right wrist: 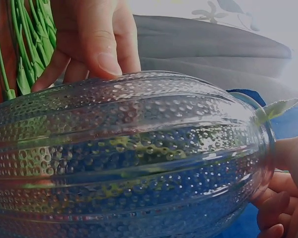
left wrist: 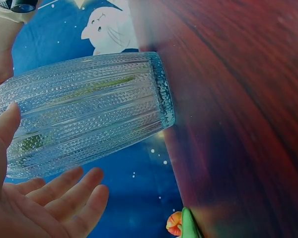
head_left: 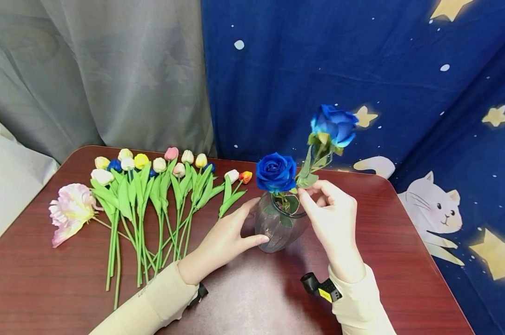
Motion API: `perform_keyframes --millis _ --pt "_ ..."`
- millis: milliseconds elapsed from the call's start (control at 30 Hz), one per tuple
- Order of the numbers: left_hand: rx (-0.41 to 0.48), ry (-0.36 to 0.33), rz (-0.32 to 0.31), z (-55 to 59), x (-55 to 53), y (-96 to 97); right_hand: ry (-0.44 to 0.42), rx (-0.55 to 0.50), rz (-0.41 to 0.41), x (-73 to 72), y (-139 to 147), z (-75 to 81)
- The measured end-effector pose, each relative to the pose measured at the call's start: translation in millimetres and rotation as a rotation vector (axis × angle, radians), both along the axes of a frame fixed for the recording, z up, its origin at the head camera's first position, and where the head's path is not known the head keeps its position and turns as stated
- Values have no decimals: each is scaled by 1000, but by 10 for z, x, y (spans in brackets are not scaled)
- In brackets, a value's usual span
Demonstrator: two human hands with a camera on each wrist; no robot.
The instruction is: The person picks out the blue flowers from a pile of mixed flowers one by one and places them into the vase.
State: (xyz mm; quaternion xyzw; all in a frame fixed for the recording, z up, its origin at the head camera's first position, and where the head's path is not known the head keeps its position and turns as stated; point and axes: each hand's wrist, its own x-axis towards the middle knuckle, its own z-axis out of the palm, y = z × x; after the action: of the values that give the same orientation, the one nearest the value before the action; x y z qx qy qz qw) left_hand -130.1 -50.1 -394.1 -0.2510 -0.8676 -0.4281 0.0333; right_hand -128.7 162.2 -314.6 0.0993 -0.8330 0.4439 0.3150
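Note:
A clear ribbed glass vase stands upright on the table, with one blue rose in its mouth. My right hand pinches a second, taller blue rose by its leafy stem, right at the vase rim. Its bloom leans out to the right. My left hand is at the vase's left side, thumb across the front and the other fingers behind. In the left wrist view those fingers are extended and spread beside the glass. Through the dimpled wall a green stem shows faintly.
Several tulips in white, yellow, pink and blue lie on the dark red table at the left. A large pink ruffled flower lies beyond them. An orange tulip is near the vase. Curtains hang behind the table.

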Motion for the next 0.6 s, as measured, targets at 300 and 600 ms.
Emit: perform_keyframes --millis 300,600 --pt "-13 0 5 -2 7 0 74 14 37 1 33 -31" --pt "-21 0 13 6 7 -2 81 -32 132 -96 222 -172"
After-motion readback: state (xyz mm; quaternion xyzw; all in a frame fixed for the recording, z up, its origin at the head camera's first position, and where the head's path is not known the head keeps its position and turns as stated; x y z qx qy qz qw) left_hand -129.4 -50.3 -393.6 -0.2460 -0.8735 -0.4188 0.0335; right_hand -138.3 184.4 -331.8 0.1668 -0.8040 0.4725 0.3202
